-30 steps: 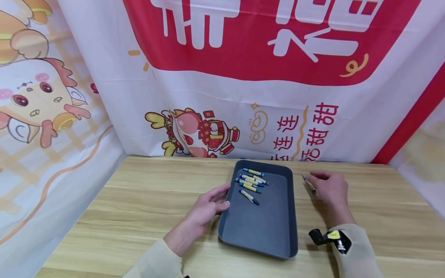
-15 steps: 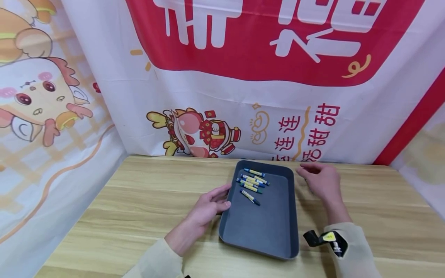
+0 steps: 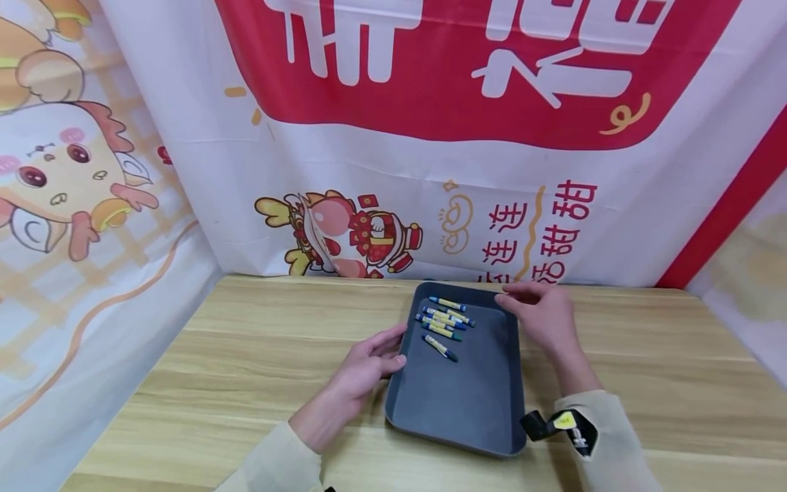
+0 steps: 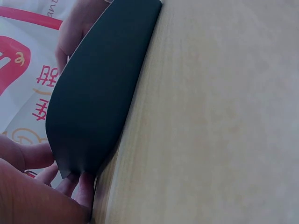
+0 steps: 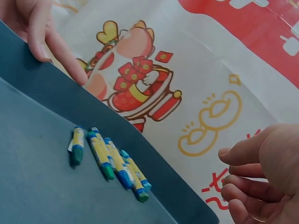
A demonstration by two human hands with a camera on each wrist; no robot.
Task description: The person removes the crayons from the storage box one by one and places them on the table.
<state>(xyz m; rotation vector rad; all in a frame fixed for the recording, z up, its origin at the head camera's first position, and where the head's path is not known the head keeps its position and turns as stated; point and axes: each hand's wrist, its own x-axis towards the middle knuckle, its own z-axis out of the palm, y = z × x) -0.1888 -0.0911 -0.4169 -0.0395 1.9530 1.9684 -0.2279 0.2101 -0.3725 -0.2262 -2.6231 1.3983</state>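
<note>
Several crayons (image 3: 440, 347) in tray (image 3: 458, 403); left hand (image 3: 365, 369) clamps tray's left wall. Right hand (image 3: 544, 318) at its far-right corner, fingers bent, can't tell if holding. Probably loading; next needs reach inside.

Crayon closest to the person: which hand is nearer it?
Left. The left hand holds the tray by its left side, near that crayon; the right hand is farther, at the tray's far right corner.
</note>
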